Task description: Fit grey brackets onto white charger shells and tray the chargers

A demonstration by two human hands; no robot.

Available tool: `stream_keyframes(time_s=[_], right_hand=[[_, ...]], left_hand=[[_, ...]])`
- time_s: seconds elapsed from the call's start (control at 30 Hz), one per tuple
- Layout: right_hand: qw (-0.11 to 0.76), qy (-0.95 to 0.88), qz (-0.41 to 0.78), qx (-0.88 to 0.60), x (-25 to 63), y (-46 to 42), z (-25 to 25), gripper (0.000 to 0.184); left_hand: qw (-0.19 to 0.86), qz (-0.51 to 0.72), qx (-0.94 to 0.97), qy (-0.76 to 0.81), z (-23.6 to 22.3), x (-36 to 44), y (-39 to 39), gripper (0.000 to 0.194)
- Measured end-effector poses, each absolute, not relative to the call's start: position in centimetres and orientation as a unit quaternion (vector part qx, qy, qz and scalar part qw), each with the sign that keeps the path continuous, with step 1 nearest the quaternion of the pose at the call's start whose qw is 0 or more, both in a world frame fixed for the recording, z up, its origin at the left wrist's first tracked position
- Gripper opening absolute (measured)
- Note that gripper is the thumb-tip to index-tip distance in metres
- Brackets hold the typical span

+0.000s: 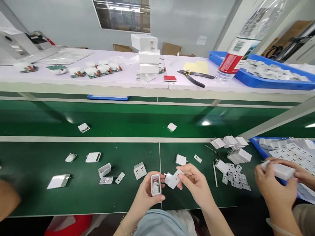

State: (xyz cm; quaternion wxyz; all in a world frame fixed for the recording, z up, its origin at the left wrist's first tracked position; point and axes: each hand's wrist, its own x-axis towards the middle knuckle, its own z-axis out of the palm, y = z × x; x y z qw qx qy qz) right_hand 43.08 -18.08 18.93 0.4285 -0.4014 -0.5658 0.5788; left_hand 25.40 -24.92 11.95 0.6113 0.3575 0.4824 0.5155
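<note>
My left hand (147, 193) is closed round a white charger housing (156, 184), held upright with its open end and circuit parts showing. My right hand (195, 183) pinches a white charger part (173, 178) just to the right of that housing, almost touching it. Both hands hover over the near edge of the green work mat (81, 196). Loose white charger shells (139, 170) and small end caps (119, 178) lie on the mat close by.
A co-worker's hands (275, 183) at the right hold a white charger beside a blue bin of parts (290, 150). A pile of chargers (233, 149) lies nearby. The raised white shelf (98, 82) carries stacked chargers (147, 59), pliers (194, 77), a bottle (233, 55) and another blue bin (270, 70).
</note>
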Motion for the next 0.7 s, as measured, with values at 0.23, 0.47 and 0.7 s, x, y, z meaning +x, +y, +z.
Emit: stream_keyframes(time_s=[0.23,0.47,0.7], right_hand=[[0.25,-0.676,0.61,-0.33,41.5,-18.6,21.6,0.018],[0.198,-0.827,0.417,-0.322,41.4,-19.2,23.4,0.042],[0.213,-0.852,0.346,-0.33,41.9,-20.4,24.1,0.045]], left_hand=[[0.539,0.441,0.492,0.522,17.0,24.2,-24.7,0.076],[0.509,0.452,0.535,0.5,17.4,23.9,-25.1,0.096],[0.49,0.462,0.586,0.45,18.1,24.1,-24.4,0.096]])
